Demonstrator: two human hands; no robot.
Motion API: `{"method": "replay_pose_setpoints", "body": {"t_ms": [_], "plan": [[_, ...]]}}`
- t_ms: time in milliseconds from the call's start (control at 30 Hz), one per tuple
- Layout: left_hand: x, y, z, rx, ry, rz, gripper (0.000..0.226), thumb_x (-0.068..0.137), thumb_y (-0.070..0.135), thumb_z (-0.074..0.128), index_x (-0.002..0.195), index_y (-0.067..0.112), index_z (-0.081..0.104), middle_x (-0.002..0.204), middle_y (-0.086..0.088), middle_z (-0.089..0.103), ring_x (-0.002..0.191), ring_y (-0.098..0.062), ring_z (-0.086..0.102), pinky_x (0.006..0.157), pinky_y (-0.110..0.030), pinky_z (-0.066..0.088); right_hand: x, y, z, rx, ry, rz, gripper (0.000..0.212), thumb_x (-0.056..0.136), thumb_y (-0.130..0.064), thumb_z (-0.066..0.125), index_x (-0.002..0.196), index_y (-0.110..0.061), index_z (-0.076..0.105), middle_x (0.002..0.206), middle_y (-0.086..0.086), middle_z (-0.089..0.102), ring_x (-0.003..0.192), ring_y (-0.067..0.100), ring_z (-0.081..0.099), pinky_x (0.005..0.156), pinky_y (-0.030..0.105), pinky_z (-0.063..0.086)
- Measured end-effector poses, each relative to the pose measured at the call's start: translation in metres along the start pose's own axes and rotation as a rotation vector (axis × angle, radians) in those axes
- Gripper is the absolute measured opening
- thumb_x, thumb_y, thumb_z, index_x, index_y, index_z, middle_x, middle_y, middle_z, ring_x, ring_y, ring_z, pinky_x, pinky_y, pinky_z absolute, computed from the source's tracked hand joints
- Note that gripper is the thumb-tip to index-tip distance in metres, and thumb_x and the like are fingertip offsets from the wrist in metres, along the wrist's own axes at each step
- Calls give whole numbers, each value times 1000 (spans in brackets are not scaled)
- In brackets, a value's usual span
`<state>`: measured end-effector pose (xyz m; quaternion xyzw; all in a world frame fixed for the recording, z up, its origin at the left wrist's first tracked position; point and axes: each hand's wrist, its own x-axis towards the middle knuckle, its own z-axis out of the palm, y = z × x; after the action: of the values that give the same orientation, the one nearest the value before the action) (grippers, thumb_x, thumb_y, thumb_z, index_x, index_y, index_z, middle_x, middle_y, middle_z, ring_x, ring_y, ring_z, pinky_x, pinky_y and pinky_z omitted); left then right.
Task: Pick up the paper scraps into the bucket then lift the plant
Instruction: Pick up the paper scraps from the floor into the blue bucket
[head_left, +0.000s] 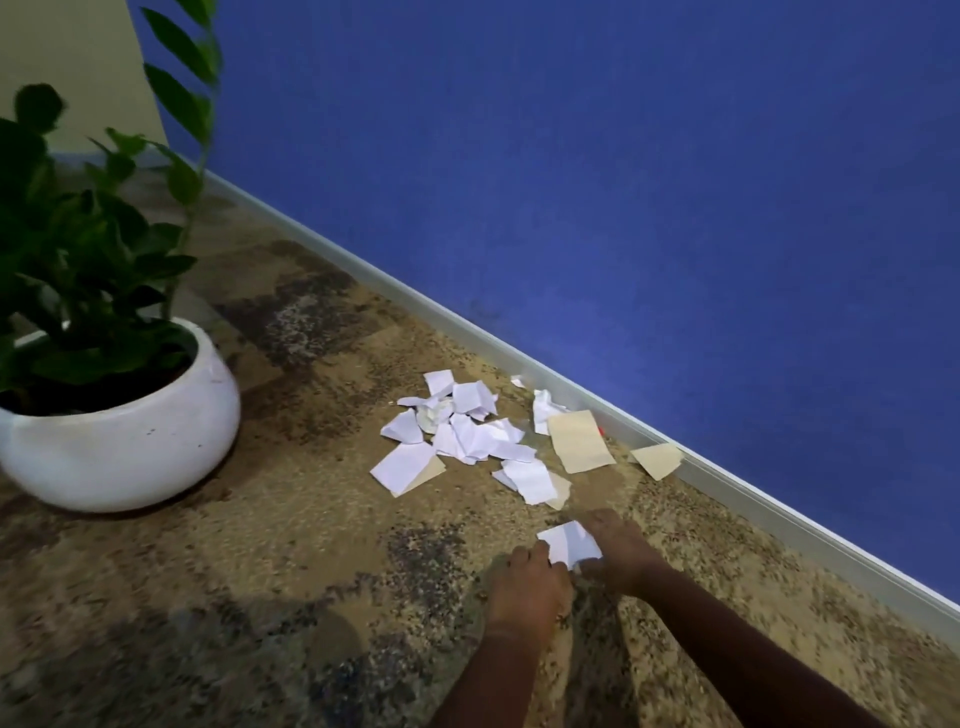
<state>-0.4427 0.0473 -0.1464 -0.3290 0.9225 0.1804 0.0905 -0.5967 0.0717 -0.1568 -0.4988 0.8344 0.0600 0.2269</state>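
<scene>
Scraps of torn paper lie scattered on a mottled brown and tan carpet (260, 571), well to the right of a round white pot (130, 441) that stands on the same floor. The plant (78, 249) grows upright out of that pot, its dark green leaves spreading over the rim and one tall stem rising above the rest. The main heap of paper scraps (467, 436) is mostly white, some pieces crumpled and some flat, many overlapping each other. A larger tan sheet (579, 441) lies flat on the side of the heap away from the pot, and farther still from the pot a smaller tan piece (658, 460) rests against the baseboard (467, 332) that runs under the blue wall (623, 182). Nearer the camera than the heap, and also right of the pot, both bare forearms reach forward over the carpet. The left hand (524, 582) and the right hand (618, 551) meet on a single white scrap (569, 543), apart from the heap. The left fingertips pinch its edge on the pot side, while the right hand's fingers curl around its far edge. Motion blur softens both hands, so finer detail of the grip cannot be made out.
</scene>
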Motion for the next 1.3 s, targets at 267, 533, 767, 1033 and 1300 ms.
{"method": "replay_pose_setpoints", "body": {"t_ms": [267, 533, 767, 1033, 1300], "plan": [[8, -9, 7, -711, 247, -331, 10, 92, 11, 53, 102, 9, 56, 116, -10, 59, 108, -22, 55, 88, -28, 43, 3, -5, 2, 369, 102, -15, 28, 84, 1, 59, 68, -22, 61, 73, -8, 56, 66, 4, 51, 52, 7, 33], [15, -7, 3, -772, 251, -311, 50, 87, 2, 59, 62, 35, 31, 112, -3, 51, 108, -17, 54, 70, -15, 35, -2, -16, 5, 812, 55, -94, 42, 81, 19, 47, 66, -19, 53, 67, -2, 51, 62, 7, 47, 53, 13, 40], [37, -14, -3, -939, 431, -448, 24, 87, -13, 51, 101, 3, 64, 124, -17, 60, 113, -26, 58, 81, -21, 45, 26, 10, -45, 101, 358, -121, 21, 93, -9, 50, 109, -14, 64, 116, 8, 62, 102, 17, 57, 91, 32, 52], [53, -33, 0, -1104, 444, -459, 39, 86, -19, 47, 120, -5, 58, 139, -20, 45, 128, -32, 46, 109, -38, 41, 61, 63, -66, -627, 304, 64, 50, 96, -19, 46, 143, -18, 28, 148, 4, 36, 136, 27, 34, 104, 43, 39], [54, -46, 13, -1336, 479, -456, 35, 85, -18, 51, 114, -2, 63, 131, -18, 56, 117, -30, 56, 89, -29, 48, 66, 69, -69, -670, 335, 145, 34, 98, -13, 35, 131, -13, 42, 135, 8, 48, 127, 26, 42, 100, 40, 37]]}}
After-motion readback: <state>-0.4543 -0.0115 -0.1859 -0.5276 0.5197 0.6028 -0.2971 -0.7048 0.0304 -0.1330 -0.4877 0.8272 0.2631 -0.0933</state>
